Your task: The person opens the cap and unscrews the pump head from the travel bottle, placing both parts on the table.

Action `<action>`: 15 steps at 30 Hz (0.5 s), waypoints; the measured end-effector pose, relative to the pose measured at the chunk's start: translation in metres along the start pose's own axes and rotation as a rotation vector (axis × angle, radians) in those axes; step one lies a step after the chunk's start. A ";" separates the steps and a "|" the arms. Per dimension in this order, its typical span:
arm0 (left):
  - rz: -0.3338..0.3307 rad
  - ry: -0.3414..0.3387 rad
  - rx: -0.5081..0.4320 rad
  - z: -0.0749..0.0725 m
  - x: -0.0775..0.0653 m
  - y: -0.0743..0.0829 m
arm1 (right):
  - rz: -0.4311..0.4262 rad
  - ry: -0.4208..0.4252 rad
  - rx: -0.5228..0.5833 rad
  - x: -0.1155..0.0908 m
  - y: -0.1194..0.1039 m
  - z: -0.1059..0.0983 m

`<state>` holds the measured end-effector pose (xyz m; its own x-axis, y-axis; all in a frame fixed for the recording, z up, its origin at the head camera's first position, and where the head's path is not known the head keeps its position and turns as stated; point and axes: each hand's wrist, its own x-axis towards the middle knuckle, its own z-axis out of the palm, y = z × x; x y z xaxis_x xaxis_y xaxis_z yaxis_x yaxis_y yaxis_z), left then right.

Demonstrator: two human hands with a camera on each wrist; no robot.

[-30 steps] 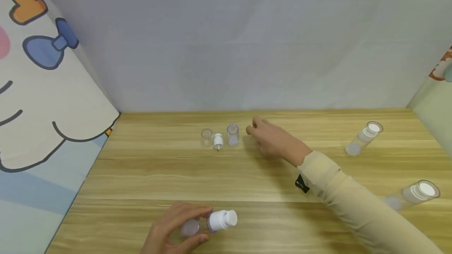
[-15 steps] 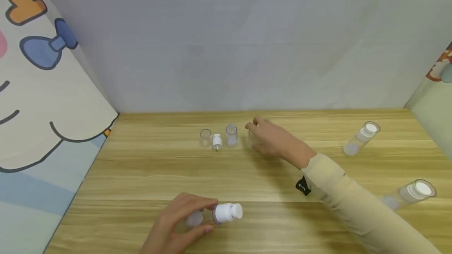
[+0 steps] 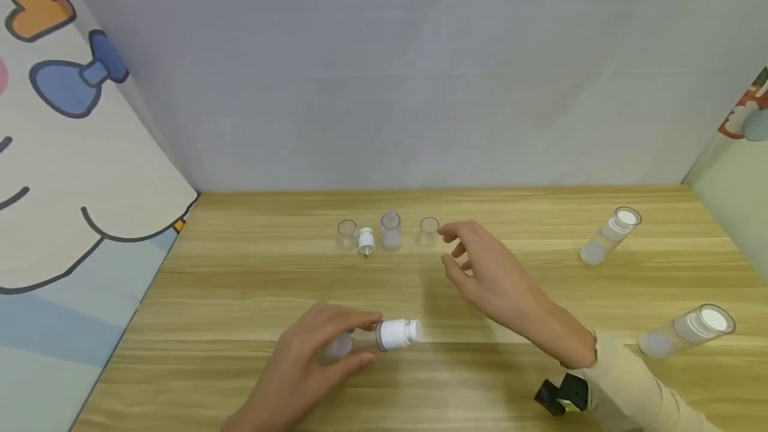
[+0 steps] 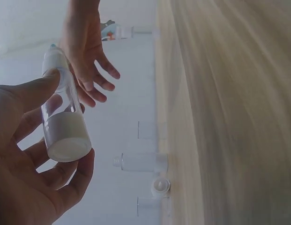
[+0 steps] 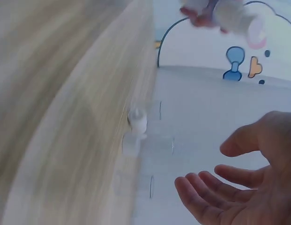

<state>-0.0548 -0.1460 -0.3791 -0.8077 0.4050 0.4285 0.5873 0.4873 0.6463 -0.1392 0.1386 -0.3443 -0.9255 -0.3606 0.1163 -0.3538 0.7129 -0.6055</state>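
My left hand (image 3: 321, 349) grips a clear pump bottle (image 4: 65, 112) with a white pump collar (image 3: 399, 334), tilted on its side above the table. Thumb and fingers wrap the bottle's clear body. My right hand (image 3: 495, 279) holds nothing; its fingers are loosely bent and apart, just right of a small clear cap (image 3: 429, 232). Left of that cap stand a clear bottle body (image 3: 391, 232), a white pump head (image 3: 366, 241) and another clear cap (image 3: 347, 233), in a row near the back of the table.
Two assembled clear bottles with white tops stand on the right, one farther back (image 3: 611, 235) and one nearer (image 3: 687, 331). A grey curtain (image 3: 420, 72) rises behind the wooden table (image 3: 240, 272). A patterned cloth (image 3: 78, 219) hangs at the left.
My right hand has drawn back toward me from the clear cap, which now stands uncovered on the table. My left hand has moved the pump bottle slightly up and right.
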 end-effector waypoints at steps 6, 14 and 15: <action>-0.019 -0.028 0.018 0.001 0.010 0.004 | 0.111 -0.026 0.218 -0.023 -0.012 -0.001; -0.030 -0.020 0.057 0.005 0.019 0.009 | 0.112 -0.052 0.320 -0.044 -0.021 0.002; -0.029 -0.020 0.067 0.006 0.020 0.009 | 0.107 -0.054 0.339 -0.046 -0.022 0.003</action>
<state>-0.0654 -0.1290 -0.3686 -0.8234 0.4048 0.3977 0.5667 0.5495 0.6140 -0.0883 0.1380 -0.3383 -0.9430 -0.3328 0.0015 -0.1817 0.5113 -0.8400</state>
